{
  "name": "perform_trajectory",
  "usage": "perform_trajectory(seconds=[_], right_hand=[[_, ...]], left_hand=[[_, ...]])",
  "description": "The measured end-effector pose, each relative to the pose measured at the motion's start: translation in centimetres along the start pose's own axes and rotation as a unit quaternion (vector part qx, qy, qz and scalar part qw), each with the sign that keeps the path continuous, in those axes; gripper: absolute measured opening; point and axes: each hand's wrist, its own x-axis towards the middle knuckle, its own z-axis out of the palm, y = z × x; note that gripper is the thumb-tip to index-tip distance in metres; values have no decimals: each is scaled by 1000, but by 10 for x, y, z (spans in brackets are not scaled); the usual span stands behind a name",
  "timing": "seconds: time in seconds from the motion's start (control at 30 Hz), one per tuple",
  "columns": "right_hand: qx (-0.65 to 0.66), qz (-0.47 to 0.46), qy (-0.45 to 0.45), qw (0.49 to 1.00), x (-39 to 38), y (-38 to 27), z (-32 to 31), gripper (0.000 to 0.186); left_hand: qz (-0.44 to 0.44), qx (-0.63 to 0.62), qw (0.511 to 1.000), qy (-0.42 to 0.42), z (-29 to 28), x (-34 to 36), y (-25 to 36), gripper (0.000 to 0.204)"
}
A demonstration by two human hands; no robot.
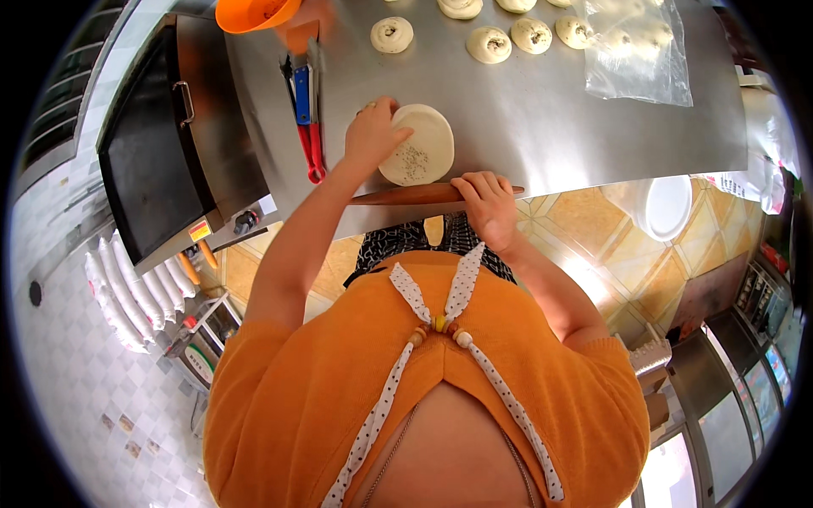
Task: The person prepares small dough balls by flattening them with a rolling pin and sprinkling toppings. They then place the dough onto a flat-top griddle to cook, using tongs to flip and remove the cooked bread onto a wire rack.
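Observation:
A flat round of pale dough [429, 140], sprinkled with dark specks, lies near the front edge of the steel table. My left hand [373, 135] is at its left side, thumb over the top and the other fingers curled at the rim; their tips are partly hidden. Along the table's front edge runs a slim brown wooden rolling pin [406, 196], just below the dough. My right hand [487, 203] is closed over the pin's right part, with its tapered end sticking out past the fingers.
Several coiled dough buns [489, 45] sit at the back, some under a clear plastic bag [639, 63]. Left of the dough lie tools with red handles [312, 152] and a blue handle [302, 95]. An orange bowl [254, 15] and a black griddle [152, 140] are farther left.

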Motion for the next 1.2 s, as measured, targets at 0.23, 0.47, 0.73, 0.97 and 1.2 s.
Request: perform_trajectory(seconds=[0.23,0.47,0.73,0.97,1.2], right_hand=[[51,-23,-16,998,-8,-8,-7,35],[49,-42,19,998,-10,-15,-37,40],[-42,102,-60,992,-4,6,5,56],[-165,135,9,977,94,43,20,65],[-146,72,-135,977,12,12,20,72]], left_hand=[[-11,-87,982,-166,-11,20,3,33],[-176,-354,895,-208,-69,-36,10,25],[52,83,980,174,48,-60,-30,52],[19,57,961,271,25,28,-29,70],[51,58,985,152,68,-89,-42,76]])
